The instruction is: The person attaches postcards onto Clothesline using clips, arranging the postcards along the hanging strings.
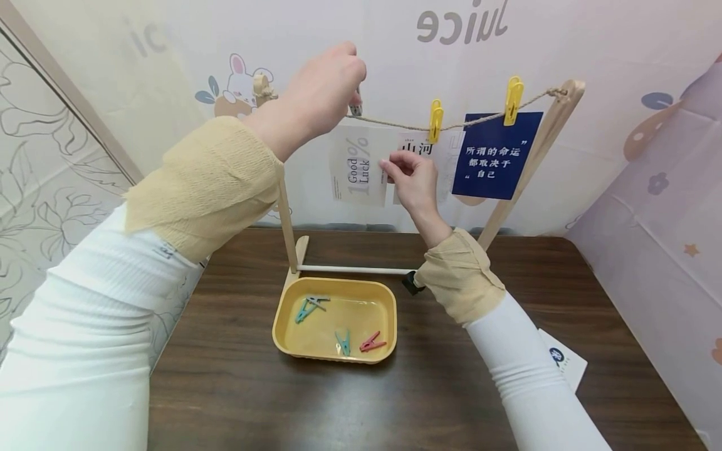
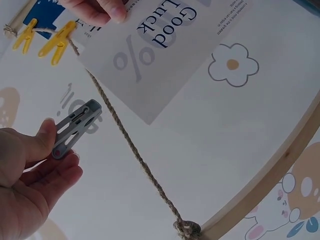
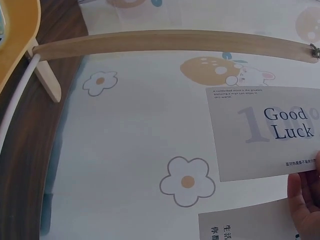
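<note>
Between its thumb and fingers my left hand [image 1: 329,88] pinches a grey clothespin [image 2: 77,129], held just above the twine [image 2: 131,139]. My right hand [image 1: 414,181] pinches the edge of a white "Good Luck" card [image 1: 358,166], which hangs sideways with its top edge by the twine. Two yellow clothespins, a nearer one [image 1: 435,121] and a farther one [image 1: 513,101], clip cards to the line on the right. A blue card [image 1: 496,156] hangs under the farther pin, and a white card [image 1: 416,149] with dark characters is partly behind my right hand.
A wooden frame [image 1: 534,150] holds the twine, with a white bar [image 1: 355,270] low across it. On the brown table [image 1: 338,407] stands a yellow tray [image 1: 278,326] with several clothespins inside. Another white card [image 1: 572,366] lies at right, partly under my right sleeve.
</note>
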The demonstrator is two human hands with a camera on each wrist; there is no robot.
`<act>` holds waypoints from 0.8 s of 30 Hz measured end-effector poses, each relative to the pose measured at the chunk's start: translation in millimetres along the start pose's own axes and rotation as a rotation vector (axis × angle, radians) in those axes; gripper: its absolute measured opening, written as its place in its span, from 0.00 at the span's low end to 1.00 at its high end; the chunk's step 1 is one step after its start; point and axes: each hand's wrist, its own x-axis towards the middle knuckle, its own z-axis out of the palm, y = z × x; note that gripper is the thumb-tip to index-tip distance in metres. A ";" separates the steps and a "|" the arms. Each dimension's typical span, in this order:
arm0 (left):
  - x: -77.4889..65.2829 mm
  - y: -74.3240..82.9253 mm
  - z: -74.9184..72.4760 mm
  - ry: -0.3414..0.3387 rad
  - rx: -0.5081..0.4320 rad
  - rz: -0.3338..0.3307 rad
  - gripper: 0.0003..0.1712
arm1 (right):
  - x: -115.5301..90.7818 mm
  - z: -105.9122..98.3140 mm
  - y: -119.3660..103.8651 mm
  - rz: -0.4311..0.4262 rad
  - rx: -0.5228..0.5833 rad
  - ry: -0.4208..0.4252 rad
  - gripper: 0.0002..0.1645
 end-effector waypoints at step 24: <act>13.4 -2.8 8.5 0.023 -0.077 -0.005 0.11 | 1.2 1.4 2.7 -0.019 -0.004 0.027 0.10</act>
